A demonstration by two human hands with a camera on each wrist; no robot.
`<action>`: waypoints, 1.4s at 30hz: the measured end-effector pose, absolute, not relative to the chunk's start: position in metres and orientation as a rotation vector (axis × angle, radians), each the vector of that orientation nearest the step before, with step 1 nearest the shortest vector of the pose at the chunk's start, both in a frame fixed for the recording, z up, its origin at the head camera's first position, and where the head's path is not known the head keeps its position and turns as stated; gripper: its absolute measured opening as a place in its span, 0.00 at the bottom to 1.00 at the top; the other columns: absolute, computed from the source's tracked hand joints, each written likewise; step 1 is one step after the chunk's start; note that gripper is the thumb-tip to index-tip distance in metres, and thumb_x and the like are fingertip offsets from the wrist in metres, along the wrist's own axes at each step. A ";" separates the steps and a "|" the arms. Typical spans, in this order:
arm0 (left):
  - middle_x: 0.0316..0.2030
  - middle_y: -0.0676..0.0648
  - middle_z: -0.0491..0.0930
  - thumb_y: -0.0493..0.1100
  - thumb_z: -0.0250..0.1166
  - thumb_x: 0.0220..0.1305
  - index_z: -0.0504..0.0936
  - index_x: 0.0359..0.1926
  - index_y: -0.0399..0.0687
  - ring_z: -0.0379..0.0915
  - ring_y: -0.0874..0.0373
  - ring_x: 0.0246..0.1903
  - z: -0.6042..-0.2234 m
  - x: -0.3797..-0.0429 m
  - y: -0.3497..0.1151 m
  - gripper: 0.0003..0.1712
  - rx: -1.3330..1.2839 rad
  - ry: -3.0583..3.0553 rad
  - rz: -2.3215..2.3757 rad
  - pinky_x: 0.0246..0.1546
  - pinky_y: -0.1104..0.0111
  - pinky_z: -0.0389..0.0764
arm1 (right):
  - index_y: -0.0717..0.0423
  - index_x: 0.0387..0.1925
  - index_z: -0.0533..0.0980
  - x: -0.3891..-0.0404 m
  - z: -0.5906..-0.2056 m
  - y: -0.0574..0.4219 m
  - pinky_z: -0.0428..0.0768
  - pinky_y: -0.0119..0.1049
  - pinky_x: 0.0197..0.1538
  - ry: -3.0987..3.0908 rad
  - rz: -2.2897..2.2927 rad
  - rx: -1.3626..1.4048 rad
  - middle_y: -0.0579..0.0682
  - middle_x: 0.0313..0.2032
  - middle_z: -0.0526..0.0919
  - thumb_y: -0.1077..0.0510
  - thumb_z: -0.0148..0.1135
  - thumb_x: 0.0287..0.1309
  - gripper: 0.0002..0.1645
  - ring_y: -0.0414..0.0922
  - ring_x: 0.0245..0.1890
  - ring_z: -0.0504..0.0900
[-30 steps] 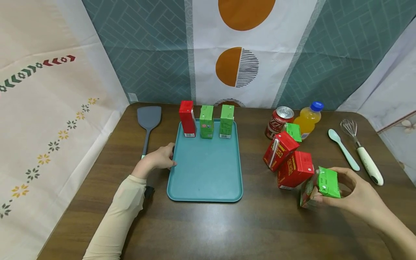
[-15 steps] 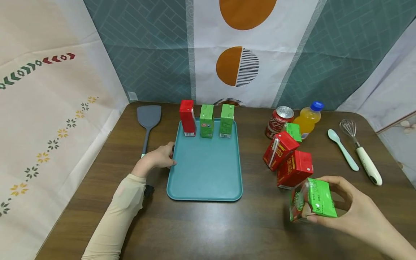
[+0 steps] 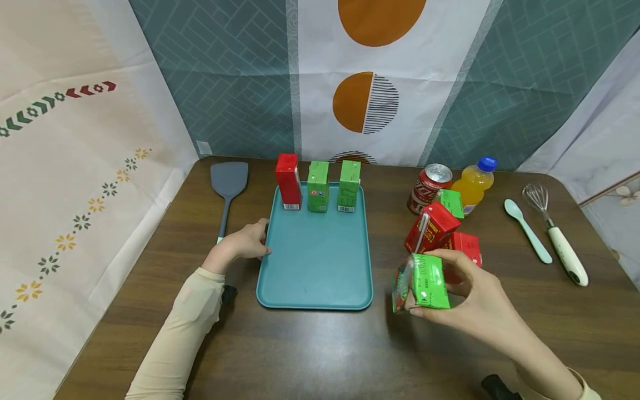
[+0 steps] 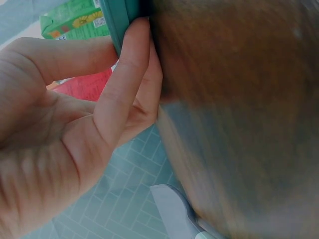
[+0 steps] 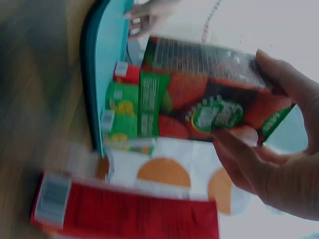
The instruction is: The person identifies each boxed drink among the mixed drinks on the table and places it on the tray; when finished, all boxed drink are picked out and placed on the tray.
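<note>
My right hand holds a juice carton with a bright green top, thumb on one side and fingers on the other. In the right wrist view this carton shows red fruit pictures and hangs above the table. My left hand pinches the left rim of a teal tray; the left wrist view has thumb and fingers at the tray's edge. Along the tray's far end stand a red carton and two green cartons, all upright.
Right of the tray are two red cartons, a small green carton, a cola can and an orange juice bottle. A spoon and whisk lie far right; a grey spatula lies left.
My right hand has carried the juice carton left from the table's right side, past the front of the red cartons and closer to the tray. The left hand stays on the rim.
</note>
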State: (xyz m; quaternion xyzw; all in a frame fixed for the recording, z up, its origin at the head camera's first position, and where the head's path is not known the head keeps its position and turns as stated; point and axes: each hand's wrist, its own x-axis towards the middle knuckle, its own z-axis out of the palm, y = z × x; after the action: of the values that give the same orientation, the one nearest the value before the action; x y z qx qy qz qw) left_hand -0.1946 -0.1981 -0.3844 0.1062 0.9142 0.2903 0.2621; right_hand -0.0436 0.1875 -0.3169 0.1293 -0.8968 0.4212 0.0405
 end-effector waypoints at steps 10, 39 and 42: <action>0.38 0.34 0.76 0.31 0.60 0.59 0.44 0.67 0.25 0.79 0.54 0.27 -0.383 -0.194 -0.197 0.43 0.299 2.490 0.772 0.38 0.60 0.77 | 0.47 0.56 0.67 -0.102 -0.332 0.127 0.78 0.41 0.47 -2.634 1.674 0.495 0.45 0.51 0.74 0.52 0.80 0.34 0.44 0.46 0.50 0.75; 0.43 0.32 0.74 0.32 0.60 0.60 0.44 0.68 0.26 0.80 0.53 0.30 -0.384 -0.193 -0.196 0.43 0.261 2.460 0.790 0.40 0.60 0.78 | 0.55 0.57 0.65 -0.192 -0.354 0.011 0.79 0.32 0.40 -2.828 1.571 0.565 0.50 0.44 0.76 0.48 0.78 0.36 0.46 0.44 0.44 0.75; 0.45 0.31 0.74 0.32 0.59 0.60 0.44 0.68 0.26 0.80 0.53 0.30 -0.382 -0.193 -0.196 0.42 0.270 2.452 0.788 0.41 0.59 0.78 | 0.55 0.57 0.64 -0.194 -0.356 0.006 0.77 0.33 0.36 -2.888 1.486 0.580 0.51 0.43 0.76 0.48 0.78 0.36 0.46 0.47 0.41 0.76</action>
State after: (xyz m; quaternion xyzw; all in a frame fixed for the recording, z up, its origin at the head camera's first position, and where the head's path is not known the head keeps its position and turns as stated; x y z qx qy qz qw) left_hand -0.1933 -0.1959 -0.3822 0.1003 0.9110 0.2929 0.2723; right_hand -0.1935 0.0057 -0.3557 0.1754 -0.8726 0.4491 -0.0788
